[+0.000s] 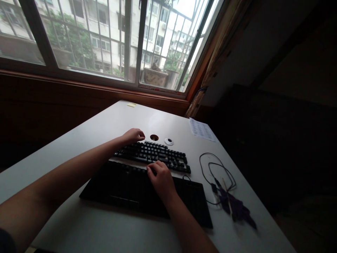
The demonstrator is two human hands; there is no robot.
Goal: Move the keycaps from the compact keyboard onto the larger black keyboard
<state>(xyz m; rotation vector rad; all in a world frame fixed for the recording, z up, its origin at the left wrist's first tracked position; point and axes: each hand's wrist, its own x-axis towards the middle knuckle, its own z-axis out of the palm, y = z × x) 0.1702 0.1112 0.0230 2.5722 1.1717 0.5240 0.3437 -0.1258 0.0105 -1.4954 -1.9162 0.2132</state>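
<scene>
A black keyboard body [118, 193] lies across the near part of the white desk. Just behind it, loose black keycaps [160, 153] are laid out in rows, with bits of desk showing between them. My left hand [133, 136] is over the far left of these rows, its fingers curled towards the thumb. My right hand [161, 177] is at the far edge of the keyboard body, thumb and fingers pinched together. Some keycaps [131, 168] sit along that edge, left of my right hand. Whatever either hand pinches is too small or hidden to make out.
Behind the keycaps are a round cable hole [154, 137] and its white cover [169, 141]. A black cable [202, 163] loops on the right beside a purple cloth [237, 207] with a thin stick on it. A printed sheet [202, 130] lies by the right edge.
</scene>
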